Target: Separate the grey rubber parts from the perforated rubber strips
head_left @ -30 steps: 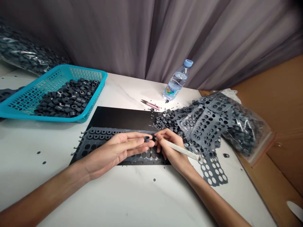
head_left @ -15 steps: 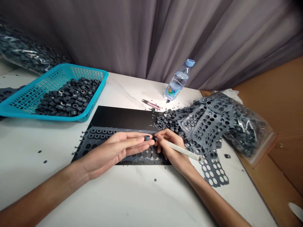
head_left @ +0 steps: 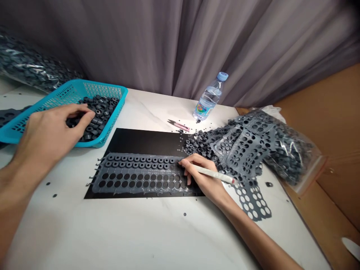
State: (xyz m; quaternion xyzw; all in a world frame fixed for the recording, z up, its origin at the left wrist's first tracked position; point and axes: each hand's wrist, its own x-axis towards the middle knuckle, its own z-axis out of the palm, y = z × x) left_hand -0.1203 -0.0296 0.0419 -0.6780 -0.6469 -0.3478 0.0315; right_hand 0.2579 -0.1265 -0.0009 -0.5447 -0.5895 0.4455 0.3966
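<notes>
My left hand [head_left: 56, 129] is over the blue plastic basket [head_left: 123, 98], thumb and index tips nearly together at the dark grey rubber rings [head_left: 98, 127] heaped inside; anything between its fingertips is hidden. My right hand [head_left: 204, 176] grips a slim white pen-like tool [head_left: 215, 173] with a reddish back end. Its fingertips rest near the right end of a grey moulded rubber sheet [head_left: 135, 170]. The sheet's two upper rows carry upright rings almost to the right end; round dark openings fill the lower rows. Beneath lies a black board [head_left: 146, 140].
A water bottle [head_left: 208, 98] and pink-handled thread snips [head_left: 179, 125] are at the back. On the right are loose rings, punched rubber sheets [head_left: 247, 144] and a clear bag [head_left: 298, 161] of dark pieces. Another full bag [head_left: 33, 69] sits behind the basket.
My left hand has left the sheet, where a ring was at its fingertips, and moved left to the basket. My right hand stays near the sheet's right end with the tool.
</notes>
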